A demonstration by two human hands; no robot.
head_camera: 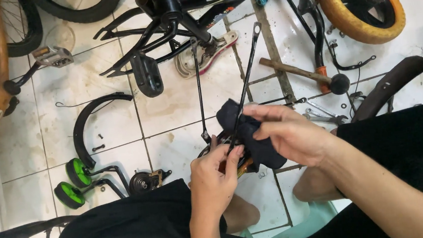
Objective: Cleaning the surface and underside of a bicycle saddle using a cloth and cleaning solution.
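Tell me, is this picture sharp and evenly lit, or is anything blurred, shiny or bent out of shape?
Head view: mostly sharp and evenly lit, with soft shadows only. The white floor tiles show mild glare. The left hand and right hand, with the dark cloth on the thin metal stay, are in focus. Grout lines bow slightly toward the edges.

thin black metal stay (246, 69), tilted upward, wrapped low in dark cloth (246, 131)

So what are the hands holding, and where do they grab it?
The left hand pinches the lower end of a thin black metal stay. The right hand wraps a dark cloth around the stay's lower part.
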